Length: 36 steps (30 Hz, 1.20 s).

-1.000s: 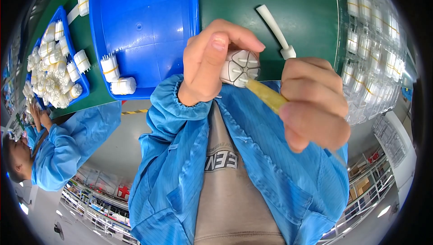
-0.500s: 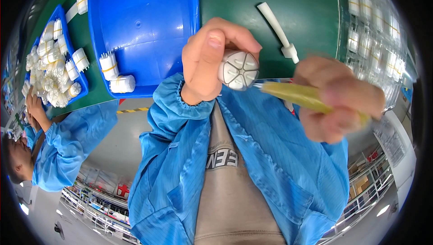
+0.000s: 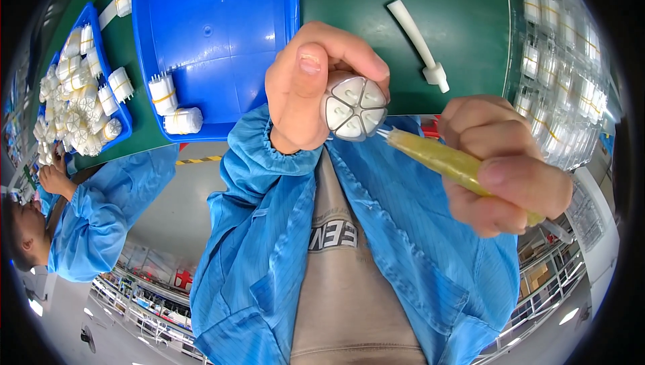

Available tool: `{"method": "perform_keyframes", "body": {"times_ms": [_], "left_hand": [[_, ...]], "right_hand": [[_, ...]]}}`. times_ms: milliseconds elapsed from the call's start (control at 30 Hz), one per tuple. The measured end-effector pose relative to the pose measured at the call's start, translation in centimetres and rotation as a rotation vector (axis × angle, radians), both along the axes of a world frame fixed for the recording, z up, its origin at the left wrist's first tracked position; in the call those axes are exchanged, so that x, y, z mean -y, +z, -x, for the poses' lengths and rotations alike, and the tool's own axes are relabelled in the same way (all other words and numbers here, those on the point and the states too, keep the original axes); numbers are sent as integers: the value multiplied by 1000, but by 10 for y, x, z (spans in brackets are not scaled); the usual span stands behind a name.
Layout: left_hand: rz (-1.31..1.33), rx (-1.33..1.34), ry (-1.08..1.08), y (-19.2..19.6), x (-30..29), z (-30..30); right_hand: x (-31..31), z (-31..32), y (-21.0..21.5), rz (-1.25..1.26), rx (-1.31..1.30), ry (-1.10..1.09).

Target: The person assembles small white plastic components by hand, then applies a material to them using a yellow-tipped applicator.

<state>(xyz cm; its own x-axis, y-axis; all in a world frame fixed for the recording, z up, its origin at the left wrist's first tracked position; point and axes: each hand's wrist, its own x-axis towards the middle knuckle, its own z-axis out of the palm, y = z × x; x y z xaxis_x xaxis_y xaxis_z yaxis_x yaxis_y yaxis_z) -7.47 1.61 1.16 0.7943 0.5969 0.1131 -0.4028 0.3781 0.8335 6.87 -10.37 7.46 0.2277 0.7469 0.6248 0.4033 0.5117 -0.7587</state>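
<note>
My left hand (image 3: 299, 89) is closed around a round bundle of white wedge-shaped plastic pieces (image 3: 356, 108), its segmented end turned up toward me. Each wedge has a small raised nub on that end. In my right hand (image 3: 500, 163) is a two-pronged tool with a yellow sleeve (image 3: 437, 157), gripped between thumb and fingers. Its two thin metal tips point left, close to the lower right rim of the bundle; whether they touch it I cannot tell. Beyond my right hand, a white plastic rod with a collar (image 3: 420, 42) lies on the green table (image 3: 336, 2).
A blue tray (image 3: 215, 63) at the left holds two banded white bundles (image 3: 162, 95). Farther left, another blue tray (image 3: 121, 120) is heaped with bundles, where a co-worker's hand (image 3: 57, 180) reaches in. Clear packaging with rows of bundles (image 3: 551, 69) stands at the right.
My right hand has shifted slightly down and now shows sharply instead of blurred. The bundle in my left hand has tilted slightly, showing its end more squarely. The co-worker's hand has moved a little.
</note>
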Motion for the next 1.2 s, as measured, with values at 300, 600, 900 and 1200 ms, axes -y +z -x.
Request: {"method": "perform_keyframes", "body": {"times_ms": [300, 600, 900, 1200], "left_hand": [[-59, 5, 44, 0, 0, 0], [-207, -17, 140, -3, -2, -1], [-341, 16, 304, -6, 5, -5], [-296, -22, 314, -3, 8, -9]], "right_hand": [[-1, 2, 6, 90, 137, 26], [-10, 1, 0, -5, 107, 9], [-18, 6, -4, 127, -138, -2], [-22, 8, -14, 179, -446, -42]]}}
